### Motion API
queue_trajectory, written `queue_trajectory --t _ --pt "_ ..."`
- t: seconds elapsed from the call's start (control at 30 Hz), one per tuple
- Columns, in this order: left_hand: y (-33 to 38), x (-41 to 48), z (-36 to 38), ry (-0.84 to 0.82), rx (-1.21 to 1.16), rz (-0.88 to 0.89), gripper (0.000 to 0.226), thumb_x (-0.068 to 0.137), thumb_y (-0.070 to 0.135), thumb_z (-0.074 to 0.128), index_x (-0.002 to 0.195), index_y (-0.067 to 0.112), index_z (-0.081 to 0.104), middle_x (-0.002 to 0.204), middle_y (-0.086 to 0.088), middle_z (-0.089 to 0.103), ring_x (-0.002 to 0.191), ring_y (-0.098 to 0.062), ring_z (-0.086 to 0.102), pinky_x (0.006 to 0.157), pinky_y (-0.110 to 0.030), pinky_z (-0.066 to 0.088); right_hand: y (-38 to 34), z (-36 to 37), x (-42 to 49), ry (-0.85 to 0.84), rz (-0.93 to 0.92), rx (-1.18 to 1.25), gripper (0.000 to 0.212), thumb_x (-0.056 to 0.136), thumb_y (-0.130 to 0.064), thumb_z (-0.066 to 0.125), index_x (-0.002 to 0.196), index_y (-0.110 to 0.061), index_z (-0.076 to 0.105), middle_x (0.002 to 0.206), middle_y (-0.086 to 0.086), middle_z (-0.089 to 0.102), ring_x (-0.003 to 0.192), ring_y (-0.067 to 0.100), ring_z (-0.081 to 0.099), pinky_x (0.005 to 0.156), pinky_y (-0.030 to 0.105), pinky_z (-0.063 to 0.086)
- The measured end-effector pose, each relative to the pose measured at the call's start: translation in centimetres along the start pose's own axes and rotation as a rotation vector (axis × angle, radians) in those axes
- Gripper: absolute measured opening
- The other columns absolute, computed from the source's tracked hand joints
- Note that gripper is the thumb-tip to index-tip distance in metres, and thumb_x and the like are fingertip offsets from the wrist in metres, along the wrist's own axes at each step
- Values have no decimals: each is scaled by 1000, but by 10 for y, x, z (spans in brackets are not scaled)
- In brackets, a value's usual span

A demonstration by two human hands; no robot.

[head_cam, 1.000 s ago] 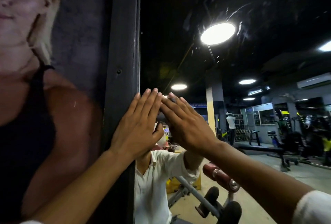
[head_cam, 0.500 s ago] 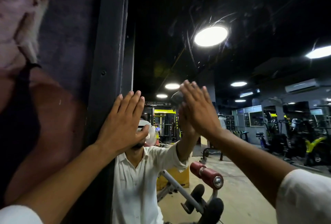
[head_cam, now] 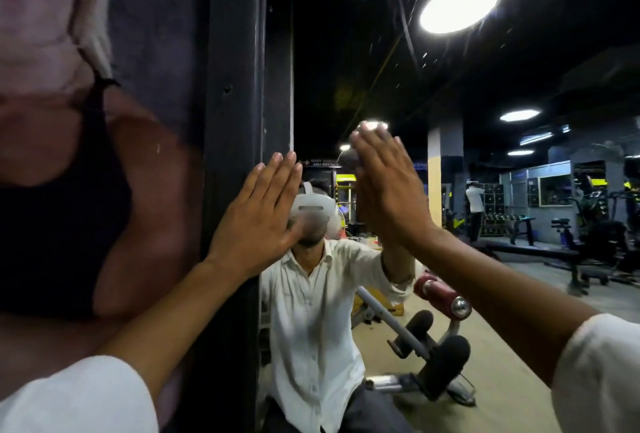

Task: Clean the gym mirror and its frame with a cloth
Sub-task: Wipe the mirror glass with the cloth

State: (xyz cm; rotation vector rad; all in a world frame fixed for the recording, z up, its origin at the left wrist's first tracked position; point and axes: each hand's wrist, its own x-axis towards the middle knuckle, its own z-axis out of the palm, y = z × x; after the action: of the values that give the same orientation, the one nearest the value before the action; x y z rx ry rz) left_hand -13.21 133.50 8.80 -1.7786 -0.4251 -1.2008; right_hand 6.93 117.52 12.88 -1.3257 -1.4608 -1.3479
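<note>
The gym mirror (head_cam: 398,86) fills the right of the view, with smear streaks around a reflected ceiling lamp (head_cam: 459,6). Its black frame (head_cam: 232,86) runs upright along the mirror's left edge. My left hand (head_cam: 256,221) lies flat with straight fingers on the glass right beside the frame. My right hand (head_cam: 388,190) presses flat on the glass a little higher and to the right, fingers straight and pointing up. A small grey patch (head_cam: 349,155) shows past its fingers; I cannot tell whether it is the cloth.
A large poster of a person (head_cam: 69,173) covers the wall left of the frame. The mirror reflects me in a white shirt, a bench with red and black rollers (head_cam: 440,297), gym machines and another person far back.
My right hand has slid up and to the right across the glass, away from my left hand. The left hand stays beside the frame.
</note>
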Motion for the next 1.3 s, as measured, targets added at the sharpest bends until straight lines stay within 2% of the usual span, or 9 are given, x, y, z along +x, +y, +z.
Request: queue_trajectory --t 0.07,0.17,0.4,0.47,0.6,0.8,0.97,1.17,1.3 --pt "6 -10 2 48 -9 10 70 111 34 36 168 0 15 177 -20 9 165 -34 9 132 -52 17 -18 12 -24 83 107 34 52 113 -25 42 163 -15 35 174 4 24 163 20 8 131 51 13" --pt "16 -32 5 77 -44 30 68 106 15 44 167 1 20 176 -18 17 164 -33 16 132 -51 20 -44 38 -91 -43 -47 30 58 109 -12 48 164 -10 31 174 9 19 163 27 6 131 53 11" --pt "49 -85 -2 -6 -75 25 65 109 20 36 167 -2 17 175 -20 15 163 -36 15 132 -52 20 -28 44 -184 -489 -1122 -119 55 113 -21 42 164 -6 30 173 12 21 162 32 12 131 50 15" --pt "54 -90 -1 -2 -81 12 65 108 20 36 167 -2 18 175 -21 16 163 -37 16 131 -52 21 -18 35 -160 -420 -1019 -128 55 113 -21 37 165 -8 27 173 12 20 162 32 15 130 52 19" --pt "57 -94 -2 -42 -101 -3 68 107 23 36 167 -3 15 175 -23 13 163 -38 14 131 -53 20 -31 33 -171 -301 -421 -134 64 106 -13 50 165 -7 27 174 14 18 162 35 11 131 55 12" --pt "62 -105 -1 -104 -86 192 74 107 32 33 169 4 7 177 -19 4 164 -36 7 125 -71 18 -44 49 -220 -484 -916 -152 54 114 -23 27 167 -10 22 174 10 18 162 33 13 128 54 24" --pt "63 -107 2 -58 -111 214 72 108 34 34 170 6 10 178 -15 7 165 -32 10 122 -74 20 -49 36 -199 -296 -313 -125 63 106 -13 53 164 -7 29 173 14 20 162 35 13 128 59 20" --pt "62 -108 6 -21 -112 222 77 105 37 42 169 6 14 178 -16 8 164 -33 12 120 -75 23 -43 25 -202 -451 -627 -199 64 111 -23 42 168 -10 16 176 10 10 163 32 6 130 55 15" --pt "63 -108 10 10 -110 223 77 103 36 45 169 5 19 177 -17 11 164 -34 15 119 -77 22 -34 12 -194 -287 -163 -158 82 98 -10 66 167 -10 21 176 11 10 163 31 4 132 53 9"
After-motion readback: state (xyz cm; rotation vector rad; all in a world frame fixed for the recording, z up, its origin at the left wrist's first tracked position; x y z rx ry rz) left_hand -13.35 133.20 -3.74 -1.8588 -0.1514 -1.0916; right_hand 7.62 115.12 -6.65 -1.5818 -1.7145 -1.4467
